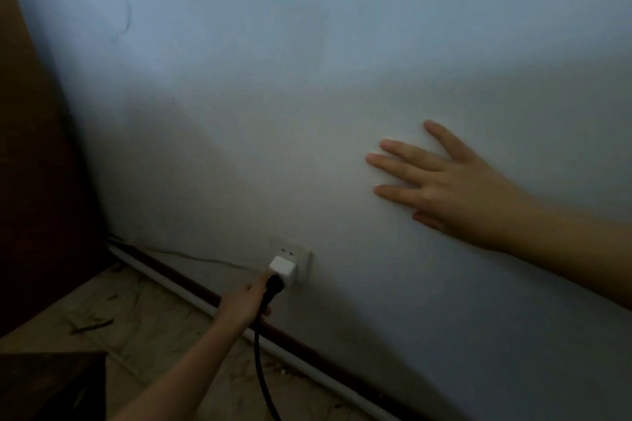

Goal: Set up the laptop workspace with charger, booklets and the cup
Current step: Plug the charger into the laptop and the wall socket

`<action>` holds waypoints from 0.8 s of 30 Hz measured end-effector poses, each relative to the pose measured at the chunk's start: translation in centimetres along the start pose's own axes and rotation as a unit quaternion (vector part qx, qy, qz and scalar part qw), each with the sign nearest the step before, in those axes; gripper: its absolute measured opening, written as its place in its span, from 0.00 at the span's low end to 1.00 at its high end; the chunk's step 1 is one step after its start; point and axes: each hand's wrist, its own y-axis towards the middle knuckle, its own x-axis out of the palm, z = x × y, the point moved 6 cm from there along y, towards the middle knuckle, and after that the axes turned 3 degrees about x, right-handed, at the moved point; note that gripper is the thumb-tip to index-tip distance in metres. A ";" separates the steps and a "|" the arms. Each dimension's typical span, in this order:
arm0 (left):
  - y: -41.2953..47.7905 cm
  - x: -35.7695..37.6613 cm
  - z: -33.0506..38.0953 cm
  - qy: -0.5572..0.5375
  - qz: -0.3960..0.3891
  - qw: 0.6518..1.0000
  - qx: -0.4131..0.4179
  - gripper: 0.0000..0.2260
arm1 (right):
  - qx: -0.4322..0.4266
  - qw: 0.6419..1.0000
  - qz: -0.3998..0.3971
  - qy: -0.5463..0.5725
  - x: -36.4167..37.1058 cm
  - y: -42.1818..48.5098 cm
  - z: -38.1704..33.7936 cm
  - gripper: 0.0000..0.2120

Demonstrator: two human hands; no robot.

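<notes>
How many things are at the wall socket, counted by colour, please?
White: 2, the wall socket and the charger block
Black: 1, the plug with cable, which the left hand holds
Total: 3

The wall outlet (297, 258) sits low on the wall (307, 61), just above the baseboard (191, 287). The charger plug (282, 268) is in the outlet, its cable (261, 352) dropping below it to the floor (143, 314). The left hand (244, 302) touches the plug from below-left of the outlet. The right hand (441, 186) lies flat on the wall, up and right of the outlet, well apart. Furniture (37, 181) stands far left of the outlet.
</notes>
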 end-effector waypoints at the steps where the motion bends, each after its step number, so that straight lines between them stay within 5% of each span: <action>1: 0.0 -0.6 0.1 0.001 0.018 1.000 -0.007 0.23 | -0.002 1.000 -0.002 -0.004 -0.3 -0.2 0.4 0.31; 5: -1.0 -5.2 1.9 0.010 0.111 0.994 0.001 0.25 | -0.003 1.000 -0.017 -0.019 -2.1 -0.7 2.4 0.28; 13: -5.2 -15.9 16.4 -0.036 0.265 0.950 0.162 0.14 | 0.003 0.998 -0.010 -0.069 -9.7 2.2 11.1 0.20; 24: -16.3 -18.0 35.6 -0.236 0.132 0.908 0.321 0.10 | 0.040 0.986 -0.124 -0.106 -17.2 -0.1 22.0 0.35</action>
